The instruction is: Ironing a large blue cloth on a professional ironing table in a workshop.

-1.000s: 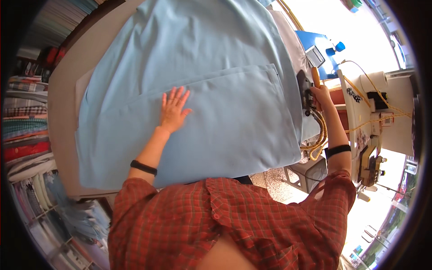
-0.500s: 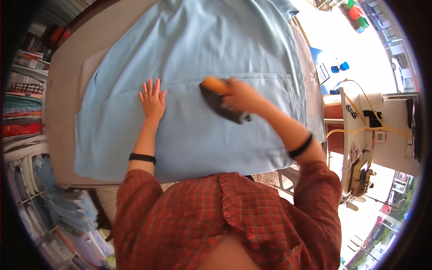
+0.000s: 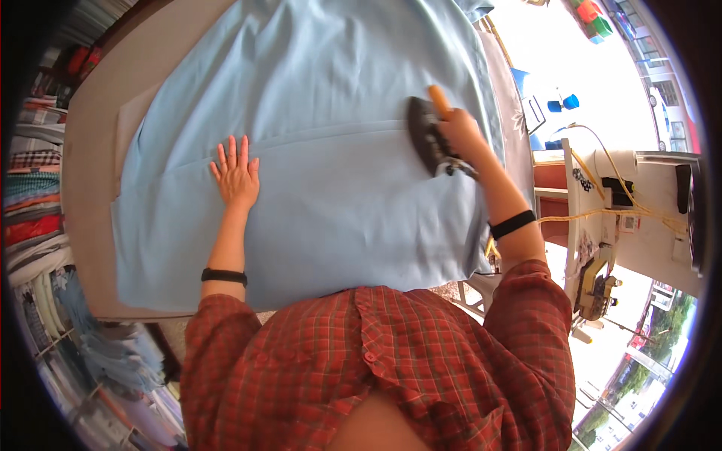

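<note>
A large light-blue cloth (image 3: 331,218) is spread over a padded table. Its near part lies smooth, while soft folds run through the far part; a long seam crosses the middle. My left hand (image 3: 237,179) rests flat on the cloth at that seam, fingers spread. In my right hand (image 3: 460,135) is a clothes iron (image 3: 426,137) with an orange handle and dark body, held on the cloth near its right side. The iron's underside is hidden.
The table's grey-beige cover (image 3: 90,195) shows at the left. Shelves of folded fabrics (image 3: 34,188) stand beyond it. On the right are a sewing machine (image 3: 598,289), a yellow cord (image 3: 579,216), a white roll (image 3: 615,161) and blue spools (image 3: 564,103).
The iron in my right hand has moved right along the seam, and its tip now points more away from me. My left hand still lies flat, appearing slightly further left and nearer.
</note>
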`<state>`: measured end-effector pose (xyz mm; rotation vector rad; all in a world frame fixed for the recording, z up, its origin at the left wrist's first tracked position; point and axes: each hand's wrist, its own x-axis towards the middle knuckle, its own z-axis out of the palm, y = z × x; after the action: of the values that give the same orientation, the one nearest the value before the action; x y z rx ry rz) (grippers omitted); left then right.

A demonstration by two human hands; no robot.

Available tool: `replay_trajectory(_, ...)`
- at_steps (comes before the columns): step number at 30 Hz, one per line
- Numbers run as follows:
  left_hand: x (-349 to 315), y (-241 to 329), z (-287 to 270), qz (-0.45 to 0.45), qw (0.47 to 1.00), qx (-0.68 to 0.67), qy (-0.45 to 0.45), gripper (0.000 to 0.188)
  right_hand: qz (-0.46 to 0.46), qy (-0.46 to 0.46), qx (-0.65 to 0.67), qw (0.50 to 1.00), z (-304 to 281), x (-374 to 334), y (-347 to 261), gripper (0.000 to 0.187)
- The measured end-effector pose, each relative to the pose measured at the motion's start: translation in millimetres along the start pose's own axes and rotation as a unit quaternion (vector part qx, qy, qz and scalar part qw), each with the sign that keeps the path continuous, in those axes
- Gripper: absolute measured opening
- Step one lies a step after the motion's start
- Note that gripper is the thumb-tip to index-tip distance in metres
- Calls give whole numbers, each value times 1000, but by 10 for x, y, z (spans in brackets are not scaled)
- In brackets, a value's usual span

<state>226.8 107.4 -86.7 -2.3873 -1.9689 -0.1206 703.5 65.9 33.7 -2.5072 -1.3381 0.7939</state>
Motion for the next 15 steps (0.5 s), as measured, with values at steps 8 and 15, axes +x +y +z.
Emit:
replay_trajectory(8,-13,-25,61,-2,1000,9,12,55,131,36,-24,991,-782,128,952,23)
replay_trajectory(15,-28,-37,6,0,1000,11,6,55,-126,-1,-106,986,-591,-238,255,35)
